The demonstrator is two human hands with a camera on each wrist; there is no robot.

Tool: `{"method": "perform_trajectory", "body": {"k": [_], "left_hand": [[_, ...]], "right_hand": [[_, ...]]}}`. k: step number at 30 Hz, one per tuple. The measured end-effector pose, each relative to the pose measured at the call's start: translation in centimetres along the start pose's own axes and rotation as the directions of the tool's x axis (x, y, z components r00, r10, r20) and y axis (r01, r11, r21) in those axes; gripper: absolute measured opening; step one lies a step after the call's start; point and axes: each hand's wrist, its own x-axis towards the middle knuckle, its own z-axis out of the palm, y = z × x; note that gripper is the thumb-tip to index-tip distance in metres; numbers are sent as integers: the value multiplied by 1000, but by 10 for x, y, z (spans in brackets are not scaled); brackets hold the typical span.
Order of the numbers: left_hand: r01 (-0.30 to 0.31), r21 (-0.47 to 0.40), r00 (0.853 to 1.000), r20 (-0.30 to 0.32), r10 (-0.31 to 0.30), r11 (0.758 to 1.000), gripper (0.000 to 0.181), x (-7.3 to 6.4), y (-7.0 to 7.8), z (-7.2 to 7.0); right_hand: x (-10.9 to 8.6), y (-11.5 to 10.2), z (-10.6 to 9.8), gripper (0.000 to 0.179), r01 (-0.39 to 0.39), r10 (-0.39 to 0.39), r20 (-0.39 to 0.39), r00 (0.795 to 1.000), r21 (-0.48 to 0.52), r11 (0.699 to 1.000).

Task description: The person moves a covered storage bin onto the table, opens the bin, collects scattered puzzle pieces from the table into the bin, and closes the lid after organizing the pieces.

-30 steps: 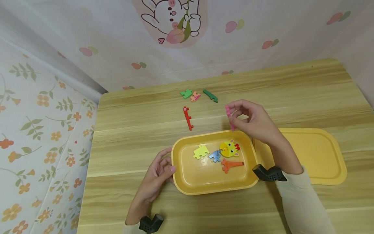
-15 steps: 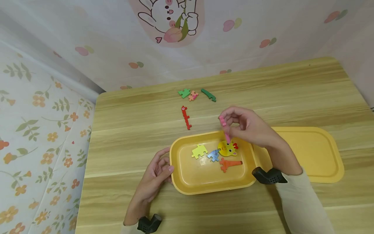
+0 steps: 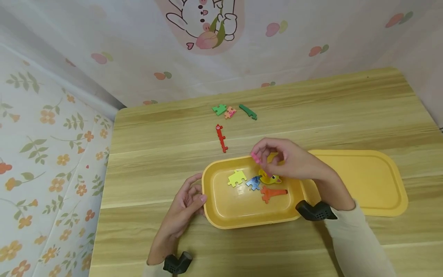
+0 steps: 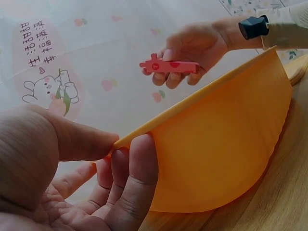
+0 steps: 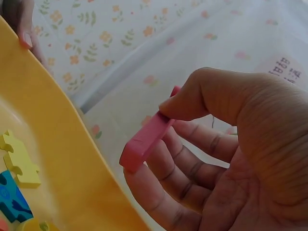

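Observation:
My right hand (image 3: 288, 158) pinches a pink puzzle piece (image 5: 144, 139) between thumb and fingers, above the far right part of a yellow plastic box (image 3: 242, 223). With thumb and fingers, my left hand (image 3: 185, 204) grips the box's left rim; the left wrist view shows the rim pinched (image 4: 132, 134). Inside the box lie a light yellow puzzle piece (image 3: 237, 177), a blue one (image 3: 253, 183), an orange one (image 3: 273, 193) and a yellow giraffe-head piece (image 3: 275, 179). The right hand partly hides the giraffe head.
Beyond the box, a red puzzle piece (image 3: 221, 138) lies on the wooden table (image 3: 155, 154). Farther back are a green piece (image 3: 219, 109), a peach-and-pink piece (image 3: 230, 112) and a dark green piece (image 3: 248, 111). A yellow lid (image 3: 370, 181) rests to the box's right.
My right hand has brought the pink puzzle piece left and nearer, from beyond the box's far rim to above the box. My left hand has stayed on the left rim.

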Motion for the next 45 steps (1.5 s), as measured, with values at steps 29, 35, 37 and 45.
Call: {"method": "perform_trajectory", "body": {"k": [29, 35, 37, 45], "left_hand": [[38, 13, 999, -29, -38, 999, 62, -1, 1, 1], [44, 16, 998, -34, -43, 999, 61, -1, 2, 2], [48, 19, 998, -37, -48, 999, 61, -1, 2, 2], [53, 22, 998, -44, -52, 998, 62, -1, 3, 3]], "right_hand": [[-6, -22, 20, 26, -14, -1, -28, 1000, -498, 867], [-5, -20, 19, 27, -50, 32, -44, 999, -499, 865], [-5, -19, 17, 27, -58, 35, -55, 998, -499, 865], [-3, -14, 10, 21, -35, -39, -145, 989, -474, 880]]}}
